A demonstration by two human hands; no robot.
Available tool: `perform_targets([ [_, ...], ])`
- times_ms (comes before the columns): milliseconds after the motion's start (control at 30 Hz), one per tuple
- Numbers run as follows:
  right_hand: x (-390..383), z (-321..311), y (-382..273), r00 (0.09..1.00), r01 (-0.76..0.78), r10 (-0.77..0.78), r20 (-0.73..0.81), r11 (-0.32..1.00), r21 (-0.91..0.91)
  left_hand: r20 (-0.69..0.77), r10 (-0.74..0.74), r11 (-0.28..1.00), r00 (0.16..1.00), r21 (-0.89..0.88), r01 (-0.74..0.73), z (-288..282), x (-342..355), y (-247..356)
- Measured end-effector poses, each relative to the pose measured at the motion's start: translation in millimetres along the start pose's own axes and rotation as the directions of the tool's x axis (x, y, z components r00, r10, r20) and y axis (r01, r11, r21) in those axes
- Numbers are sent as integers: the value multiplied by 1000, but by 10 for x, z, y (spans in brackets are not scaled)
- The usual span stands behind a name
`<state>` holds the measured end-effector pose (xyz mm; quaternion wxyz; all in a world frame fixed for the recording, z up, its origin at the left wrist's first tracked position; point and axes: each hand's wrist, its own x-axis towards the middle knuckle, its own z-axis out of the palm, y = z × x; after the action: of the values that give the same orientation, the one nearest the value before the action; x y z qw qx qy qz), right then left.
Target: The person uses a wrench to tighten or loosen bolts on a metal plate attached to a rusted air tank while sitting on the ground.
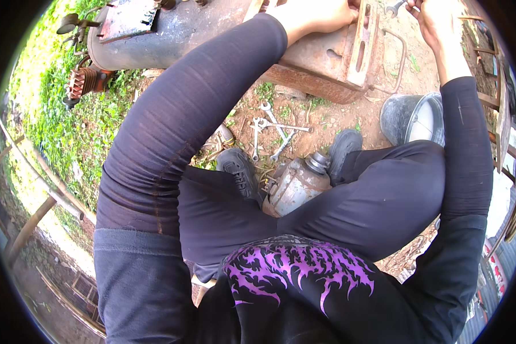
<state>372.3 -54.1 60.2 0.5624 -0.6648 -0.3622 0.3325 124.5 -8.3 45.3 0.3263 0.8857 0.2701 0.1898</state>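
My left hand [325,16] reaches to the top edge of the view over a rusty metal base [315,54]. Its fingers are bent closed at the slotted rail [361,49]; what they grip, if anything, is hidden. To the right, my right hand [433,23] is closed on a wrench [393,9], whose open jaw points left, clear of the rail. A bent metal handle [403,60] sticks out from the base's right end. Several more wrenches [278,127] lie crossed on the dirt in front of my shoes.
A dark cylindrical tank [172,40] adjoins the base on the left, with a finned red-brown part [86,82] beside it. Between my legs stands a worn metal bottle jack [298,186]. A dark bucket [398,117] is by my right knee. Wooden poles [31,226] line the left.
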Motion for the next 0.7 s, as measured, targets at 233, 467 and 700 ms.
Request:
perform_targets([
  [233,9,-121,48,1000,-3,3,-23,1000,7,-127,99,985,987,155,-79,76,-43,-17],
  [467,29,-172,46,999,33,-33,17,999,25,-315,407,857,857,455,-240,350,-15,-124],
  [700,-65,-118,-106,997,69,-70,-16,997,-16,-155,364,838,918,485,-251,193,44,-219],
])
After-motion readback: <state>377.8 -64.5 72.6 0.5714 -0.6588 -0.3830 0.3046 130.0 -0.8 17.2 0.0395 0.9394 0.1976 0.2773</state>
